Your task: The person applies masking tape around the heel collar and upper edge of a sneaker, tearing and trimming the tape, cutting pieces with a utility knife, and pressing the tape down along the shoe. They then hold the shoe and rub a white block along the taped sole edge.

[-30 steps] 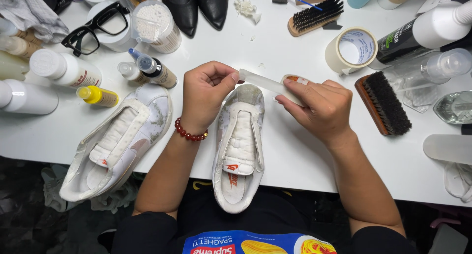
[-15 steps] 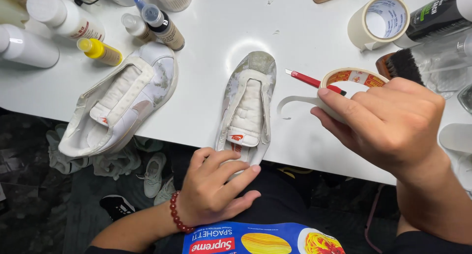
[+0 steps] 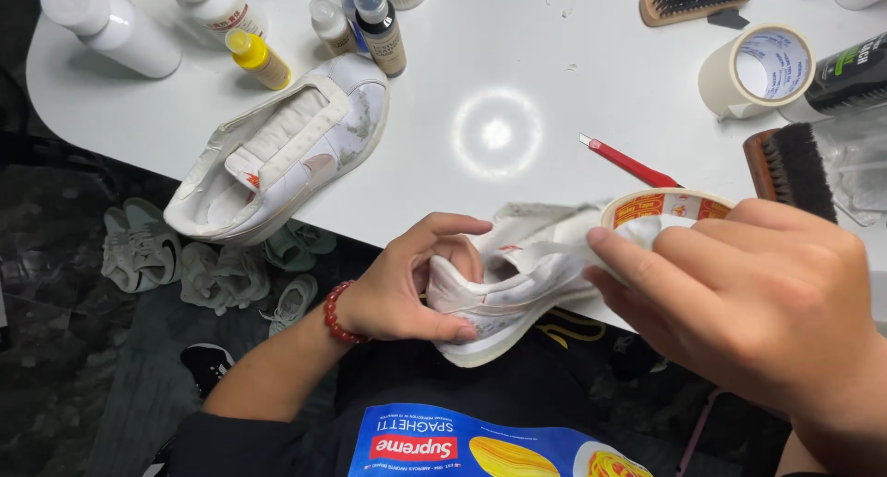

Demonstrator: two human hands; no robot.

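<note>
Head view: left hand [image 3: 407,288] curled tight around the heel of a white sneaker [image 3: 504,288], held at the near edge of the white desk [image 3: 517,61]. Right hand [image 3: 748,301] closed around a roll of tape [image 3: 667,207], its strip touching the shoe. Second white sneaker [image 3: 277,154] lies on the desk to the left; red cutter [image 3: 630,163] just beyond the roll.

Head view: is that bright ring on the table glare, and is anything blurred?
Head view: yes, a round glare ring on the white table, likely a lamp's reflection; the right hand, close to the lens, looks soft and oversized; the left hand and held sneaker stay sharp.
</note>
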